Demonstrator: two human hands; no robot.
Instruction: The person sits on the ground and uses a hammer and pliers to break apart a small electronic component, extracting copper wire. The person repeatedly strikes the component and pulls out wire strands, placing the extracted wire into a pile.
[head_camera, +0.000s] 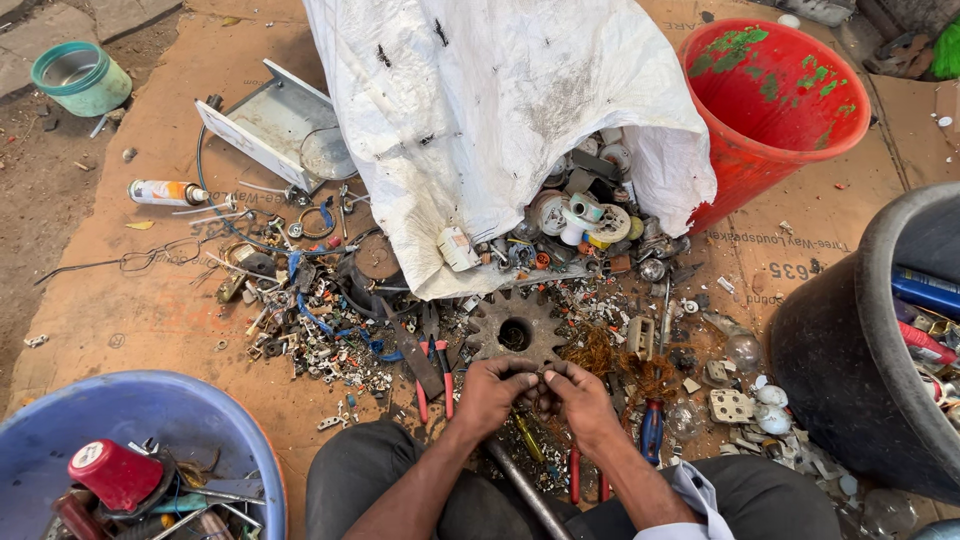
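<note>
Both hands meet over the scrap heap on the cardboard sheet (150, 300), just below the toothed gear (515, 330). Left hand (492, 392) and right hand (580, 398) pinch a small dark piece (540, 385) between curled fingers; its shape and long axis cannot be told. Judged step: picking apart one fragment, which calls for a firmer two-handed grip.

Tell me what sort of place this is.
Probably an outdoor scrap-sorting spot on the ground. A white sack spills mixed metal and electrical junk onto flattened cardboard, with a toothed gear among it, and sorting tubs stand around, such as the red bucket and blue tub.
</note>
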